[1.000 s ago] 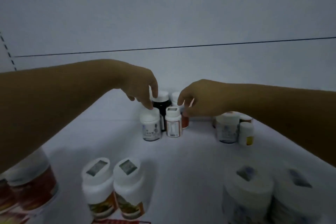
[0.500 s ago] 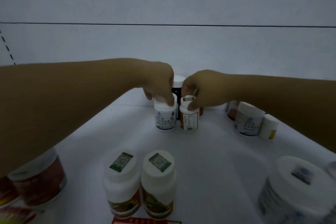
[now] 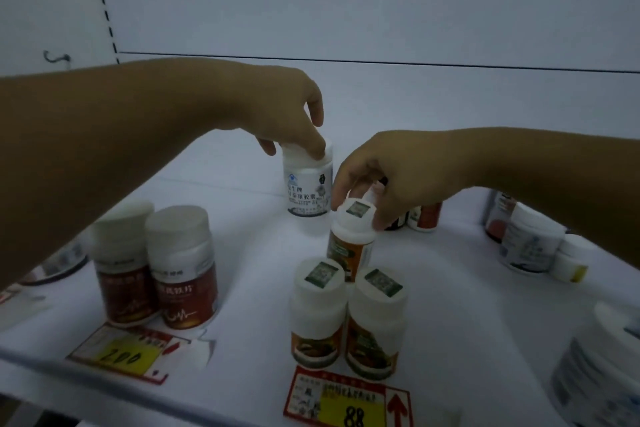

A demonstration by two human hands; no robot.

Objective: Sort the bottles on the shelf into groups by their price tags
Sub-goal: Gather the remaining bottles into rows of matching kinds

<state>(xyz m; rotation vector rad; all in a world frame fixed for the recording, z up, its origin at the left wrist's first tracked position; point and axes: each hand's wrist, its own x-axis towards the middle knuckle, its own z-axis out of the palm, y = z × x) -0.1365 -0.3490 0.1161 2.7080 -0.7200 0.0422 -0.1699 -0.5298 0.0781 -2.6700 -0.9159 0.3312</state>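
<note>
My left hand (image 3: 291, 121) grips the cap of a white bottle with dark print (image 3: 306, 189), held upright at mid shelf. My right hand (image 3: 388, 180) pinches the cap of an orange-labelled bottle (image 3: 349, 243) standing just behind two matching orange-labelled bottles (image 3: 317, 315) (image 3: 375, 326). These stand behind a price tag reading 88 (image 3: 346, 406). Two red-labelled bottles (image 3: 121, 274) (image 3: 183, 270) stand at the left behind a yellow tag reading 200 (image 3: 121, 354).
More bottles stand at the back (image 3: 427, 218) behind my right hand. White jars (image 3: 530, 246) and a small yellow-labelled bottle (image 3: 571, 260) sit at the right, with a big jar (image 3: 602, 367) at the front right. The shelf's front edge (image 3: 104, 381) runs below the tags.
Both hands have drawn their bottles forward from the back cluster. The orange-labelled one now stands behind the pair at the 88 tag. The view has shifted left and closer.
</note>
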